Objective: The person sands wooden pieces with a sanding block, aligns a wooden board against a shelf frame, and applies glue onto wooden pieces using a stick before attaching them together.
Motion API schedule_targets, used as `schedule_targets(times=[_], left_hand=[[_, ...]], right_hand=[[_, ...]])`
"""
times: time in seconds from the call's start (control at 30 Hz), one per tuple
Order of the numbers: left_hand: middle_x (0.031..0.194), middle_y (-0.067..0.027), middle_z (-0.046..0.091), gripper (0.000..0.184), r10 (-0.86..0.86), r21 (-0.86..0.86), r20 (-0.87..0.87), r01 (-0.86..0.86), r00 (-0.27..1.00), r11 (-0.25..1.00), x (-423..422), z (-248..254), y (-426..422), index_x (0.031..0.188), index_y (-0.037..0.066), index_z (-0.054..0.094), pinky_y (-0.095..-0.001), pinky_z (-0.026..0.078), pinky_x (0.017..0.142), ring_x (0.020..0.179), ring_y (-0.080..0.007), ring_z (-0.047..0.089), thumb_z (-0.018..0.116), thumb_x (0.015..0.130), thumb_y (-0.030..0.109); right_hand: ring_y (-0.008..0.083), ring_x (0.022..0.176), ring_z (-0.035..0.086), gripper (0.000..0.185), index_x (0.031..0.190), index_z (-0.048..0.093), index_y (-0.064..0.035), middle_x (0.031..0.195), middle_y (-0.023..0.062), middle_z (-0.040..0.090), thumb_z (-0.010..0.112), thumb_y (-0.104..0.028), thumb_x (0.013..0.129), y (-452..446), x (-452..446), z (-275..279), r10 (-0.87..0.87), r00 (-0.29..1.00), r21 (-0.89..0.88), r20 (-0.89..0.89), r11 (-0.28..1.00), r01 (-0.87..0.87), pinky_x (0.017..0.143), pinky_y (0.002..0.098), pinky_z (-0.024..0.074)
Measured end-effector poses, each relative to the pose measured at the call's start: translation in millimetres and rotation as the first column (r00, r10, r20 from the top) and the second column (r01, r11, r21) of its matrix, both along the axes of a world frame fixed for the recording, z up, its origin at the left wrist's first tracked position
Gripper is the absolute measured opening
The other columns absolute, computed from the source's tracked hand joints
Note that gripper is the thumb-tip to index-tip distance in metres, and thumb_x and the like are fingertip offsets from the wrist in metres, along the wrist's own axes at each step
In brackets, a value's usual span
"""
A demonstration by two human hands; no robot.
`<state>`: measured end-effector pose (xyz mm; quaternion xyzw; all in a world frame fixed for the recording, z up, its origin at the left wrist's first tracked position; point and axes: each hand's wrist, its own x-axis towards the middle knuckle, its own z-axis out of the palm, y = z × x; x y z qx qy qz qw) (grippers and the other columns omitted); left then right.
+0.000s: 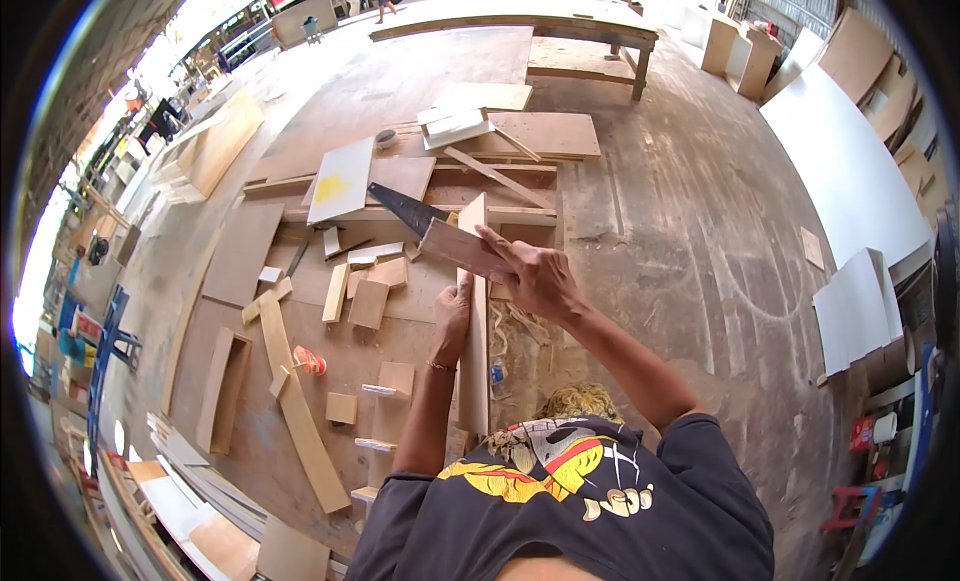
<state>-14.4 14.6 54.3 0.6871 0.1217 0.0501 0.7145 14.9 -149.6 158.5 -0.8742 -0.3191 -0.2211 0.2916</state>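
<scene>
Right hand [540,279] is gripping the saw [445,241] aslant over the lengthwise board [478,346], toward its far end. Left hand [453,323] is clasping the board's left edge.

Dark-bladed handsaw [408,212], seemingly wooden-handled, aslant across a long, narrow, pale board [474,371]

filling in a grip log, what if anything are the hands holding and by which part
The right hand holds the handsaw by its brown handle; the left hand holds the long board by its edge.
</scene>
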Motion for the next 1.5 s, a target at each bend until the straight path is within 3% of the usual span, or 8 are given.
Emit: schedule_targets(times=[0.23,0.47,0.67,0.7,1.13,1.2,1.33,1.5], left_hand=[[0.055,0.0056,0.043,0.046,-0.057,-0.014,-0.015,0.057,0.998,0.998,-12.6,8.5,-14.8,0.061,0.011,0.048,-0.0215,0.028,0.041,0.048,-0.0032,0.035,0.051,0.089,0.047],[0.052,0.0031,0.048,0.046,-0.036,-0.269,-0.02,0.03,0.999,0.963,3.3,0.6,-3.8,0.059,0.013,0.048,-0.0211,0.036,0.038,0.041,-0.0042,0.042,0.051,0.089,0.047],[0.053,0.0058,0.043,0.046,-0.135,-0.174,-0.074,0.12,0.988,0.977,-8.8,7.2,-15.2,0.059,0.014,0.047,-0.0214,0.029,0.039,0.044,-0.0033,0.036,0.051,0.089,0.049],[0.053,0.007,0.04,0.046,-0.11,-0.134,-0.106,0.096,0.988,0.986,-12.5,16.8,-18.1,0.059,0.015,0.047,-0.0217,0.026,0.04,0.045,-0.0031,0.033,0.051,0.089,0.05],[0.051,0.0056,0.043,0.046,-0.138,-0.173,-0.136,0.113,0.981,0.978,-17.1,21.2,-17.8,0.06,0.013,0.052,-0.0206,0.029,0.039,0.041,-0.0042,0.036,0.053,0.087,0.05],[0.052,0.0048,0.044,0.046,-0.137,-0.227,-0.101,0.111,0.985,0.968,-7.6,2.8,-9.3,0.062,0.011,0.053,-0.0206,0.03,0.039,0.042,-0.0043,0.037,0.053,0.087,0.051],[0.055,0.0034,0.046,0.049,-0.102,-0.216,-0.041,0.091,0.994,0.972,-12.8,1.7,-9.2,0.064,0.01,0.053,-0.0218,0.034,0.039,0.045,-0.0048,0.041,0.051,0.086,0.054],[0.056,0.0061,0.04,0.05,-0.112,-0.097,-0.192,0.095,0.975,0.991,-21.3,23.0,-22.8,0.058,0.013,0.05,-0.0224,0.028,0.042,0.049,-0.0044,0.033,0.048,0.089,0.052]], right_hand=[[0.0186,0.05,0.055,0.071,0.138,0.034,-0.0275,0.068,0.0072,0.06,0.067,-0.022,0.076,-7.2,42.6,4.4,-0.215,0.977,0.002,0.007,0.977,0.215,0.046,0.0337,0.0474],[0.018,0.05,0.052,0.077,0.14,0.03,-0.0266,0.061,0.0059,0.052,0.068,-0.017,0.074,6.1,-17.4,4.8,0.034,0.978,-0.041,0.207,0.999,-0.025,0.046,0.0325,0.0469],[0.0218,0.056,0.057,0.078,0.139,0.031,-0.0265,0.073,0.0095,0.06,0.069,-0.018,0.072,-3.6,36.7,-0.1,-0.136,0.989,0.009,-0.053,0.991,0.137,0.05,0.0362,0.0476],[0.021,0.052,0.056,0.079,0.14,0.03,-0.0266,0.074,0.0102,0.062,0.07,-0.02,0.072,-3.1,37.4,0.3,-0.147,0.98,0.069,0.133,0.988,0.138,0.048,0.0346,0.0471],[0.0119,0.044,0.044,0.073,0.14,0.029,-0.0247,0.062,0.007,0.056,0.066,-0.021,0.077,4.1,29.8,2.2,-0.106,0.985,0.039,0.138,0.994,0.102,0.039,0.0294,0.0422],[0.0186,0.048,0.052,0.074,0.139,0.031,-0.0258,0.066,0.0085,0.056,0.066,-0.017,0.075,8.7,7.4,-0.8,-0.108,0.994,-0.23,-0.007,0.968,0.104,0.045,0.0325,0.0464],[0.0187,0.05,0.052,0.077,0.139,0.031,-0.0265,0.065,0.0073,0.055,0.065,-0.009,0.072,8.8,-15.3,-5.7,0.045,0.995,-0.078,0.095,0.996,-0.037,0.046,0.0333,0.0467],[0.0251,0.054,0.057,0.077,0.138,0.033,-0.0275,0.07,0.0103,0.059,0.066,-0.01,0.072,2.2,29.7,2.9,-0.163,0.987,-0.066,0.008,0.984,0.163,0.051,0.0366,0.0488]])
